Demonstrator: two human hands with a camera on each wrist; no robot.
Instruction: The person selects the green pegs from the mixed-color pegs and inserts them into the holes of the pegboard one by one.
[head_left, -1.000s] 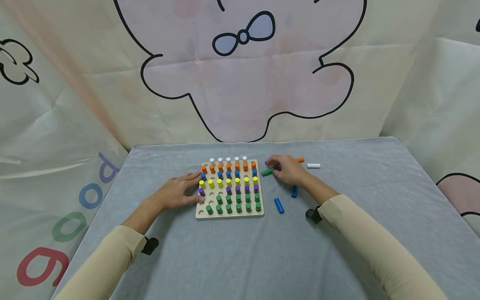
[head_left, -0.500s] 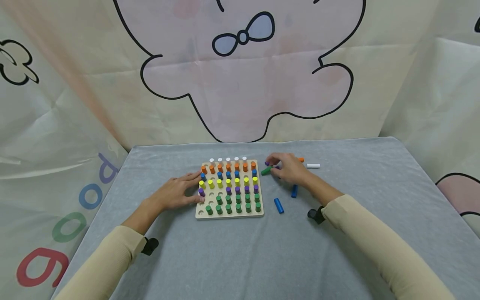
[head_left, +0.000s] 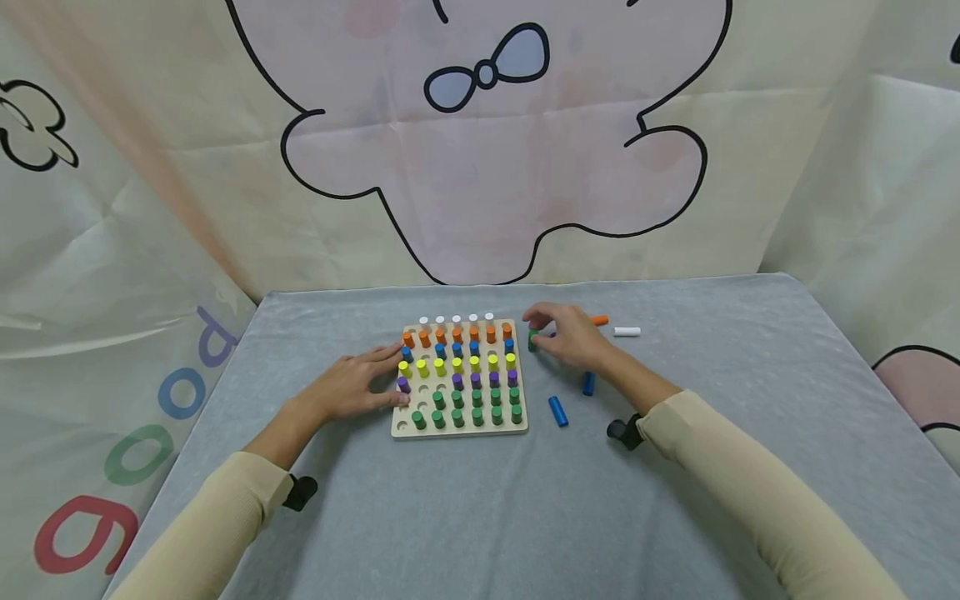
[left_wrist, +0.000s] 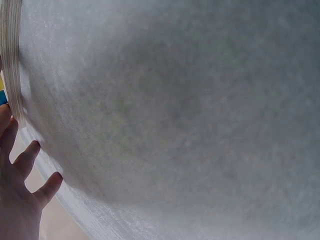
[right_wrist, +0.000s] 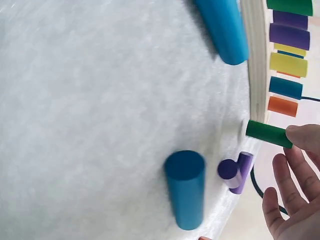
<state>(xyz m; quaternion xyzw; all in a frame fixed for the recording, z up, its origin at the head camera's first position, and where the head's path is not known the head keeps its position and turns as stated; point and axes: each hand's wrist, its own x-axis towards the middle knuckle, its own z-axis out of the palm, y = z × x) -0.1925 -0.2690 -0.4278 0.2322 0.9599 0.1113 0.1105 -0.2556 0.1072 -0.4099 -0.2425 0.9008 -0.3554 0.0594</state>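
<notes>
A wooden pegboard holds rows of white, orange, blue, yellow, purple and green pegs, with some bare holes at its left and near-left part. My left hand rests along the board's left edge, its fingers extended and the thumb apart near a purple peg. Just right of the board, my right hand pinches a green peg between thumb and fingertips. In the right wrist view this peg is lifted off the cloth. Only part of the left hand shows in the left wrist view, beside the board's side.
Two blue pegs lie right of the board. Beyond the right hand are an orange peg and a white peg. Two purple pegs lie close to that hand. Grey cloth covers the table.
The green peg, lying slanted on the cloth before, has been picked up by my right hand and turned more upright. My left hand and the board have stayed in place.
</notes>
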